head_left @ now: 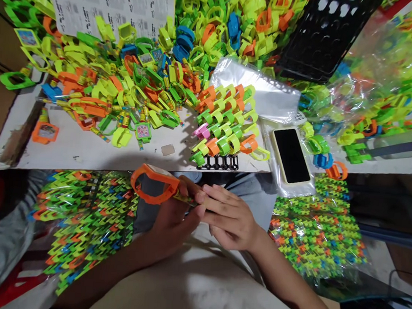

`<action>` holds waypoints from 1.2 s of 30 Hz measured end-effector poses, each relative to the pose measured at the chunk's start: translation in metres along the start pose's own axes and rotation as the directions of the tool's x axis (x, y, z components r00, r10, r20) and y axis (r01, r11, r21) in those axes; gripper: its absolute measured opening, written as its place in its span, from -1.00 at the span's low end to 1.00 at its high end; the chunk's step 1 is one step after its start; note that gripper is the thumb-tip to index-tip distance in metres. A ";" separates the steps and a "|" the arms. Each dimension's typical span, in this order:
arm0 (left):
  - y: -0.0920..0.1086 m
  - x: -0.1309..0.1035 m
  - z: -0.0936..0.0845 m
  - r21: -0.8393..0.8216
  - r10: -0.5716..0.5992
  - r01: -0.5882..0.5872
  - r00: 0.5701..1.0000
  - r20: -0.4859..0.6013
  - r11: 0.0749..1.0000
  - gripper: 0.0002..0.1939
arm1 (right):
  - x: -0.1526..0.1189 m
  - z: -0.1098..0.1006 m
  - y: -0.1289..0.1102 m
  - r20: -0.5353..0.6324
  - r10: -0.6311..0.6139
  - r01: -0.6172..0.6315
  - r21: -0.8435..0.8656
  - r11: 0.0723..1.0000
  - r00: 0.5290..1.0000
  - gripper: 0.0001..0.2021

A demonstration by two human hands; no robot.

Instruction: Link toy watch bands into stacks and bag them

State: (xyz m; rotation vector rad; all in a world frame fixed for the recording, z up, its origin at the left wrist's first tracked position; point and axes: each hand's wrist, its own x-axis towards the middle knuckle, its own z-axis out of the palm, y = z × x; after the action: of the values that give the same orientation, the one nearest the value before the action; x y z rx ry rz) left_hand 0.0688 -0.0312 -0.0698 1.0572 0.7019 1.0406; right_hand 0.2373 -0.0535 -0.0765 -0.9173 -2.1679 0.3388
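Above my lap, just off the table's front edge, my left hand (175, 219) grips an orange toy watch (168, 184) with its band loop pointing left. A small printed tube (184, 198) runs from the watch in between my fingers. My right hand (235, 216) is closed, its fingertips meeting my left thumb and fingers around the tube's far end. Whatever my right fingertips pinch is hidden. Ahead on the table, toy watches in green, yellow, orange and pink sit in rows on a black rack (221, 162).
A loose pile of toy watches (104, 89) covers the table's left and back. A phone (291, 154) lies on clear bags at right. A sticker sheet (114, 4) and a black perforated tray (322, 40) rest behind. Bagged watch packs (318, 225) flank my lap.
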 end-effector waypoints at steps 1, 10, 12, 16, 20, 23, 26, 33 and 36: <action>0.000 0.000 0.000 0.002 0.002 -0.002 1.000 0.001 1.000 -0.78 | 0.000 0.000 0.000 -0.005 0.002 -0.002 0.009 1.000 1.000 -0.67; 0.001 0.003 0.001 -0.011 0.000 0.000 1.000 -0.024 1.000 -0.79 | 0.001 0.000 -0.001 -0.003 -0.038 0.038 -0.003 0.999 0.999 -0.73; 0.001 0.004 0.002 -0.013 -0.013 0.013 0.999 -0.039 1.000 -0.79 | 0.001 0.000 0.000 0.005 -0.044 0.044 -0.018 0.999 0.999 -0.73; 0.000 0.006 0.003 -0.087 -0.049 0.043 0.996 -0.070 0.995 -0.77 | 0.001 0.000 0.001 0.025 -0.051 0.053 -0.046 0.998 0.998 -0.72; -0.001 0.008 0.003 -0.205 -0.100 0.077 0.989 -0.107 0.976 -0.75 | 0.001 0.002 0.001 0.011 -0.023 0.023 -0.004 1.000 1.000 -0.70; 0.001 0.010 0.003 -0.255 -0.143 0.114 0.985 -0.098 0.960 -0.81 | 0.004 0.002 -0.001 -0.056 0.063 -0.056 0.125 0.991 0.996 -0.67; 0.005 0.011 0.001 -0.258 -0.134 0.114 0.989 -0.059 0.959 -0.85 | 0.007 -0.001 -0.001 -0.087 0.119 -0.102 0.181 0.978 0.989 -0.65; 0.008 0.016 -0.004 -0.124 -0.061 0.047 0.992 -0.112 0.991 -0.87 | 0.007 -0.022 0.010 -0.046 0.033 -0.036 -0.052 0.998 0.998 -0.62; 0.009 0.017 -0.005 -0.070 -0.047 0.040 0.994 -0.094 0.997 -0.88 | 0.003 -0.034 0.014 -0.070 0.032 -0.040 -0.120 0.992 0.997 -0.59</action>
State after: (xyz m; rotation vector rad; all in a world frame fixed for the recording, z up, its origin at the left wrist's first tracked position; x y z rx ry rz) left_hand 0.0676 -0.0121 -0.0633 0.9340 0.7583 1.0761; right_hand 0.2674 -0.0429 -0.0579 -1.0213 -2.1305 0.1919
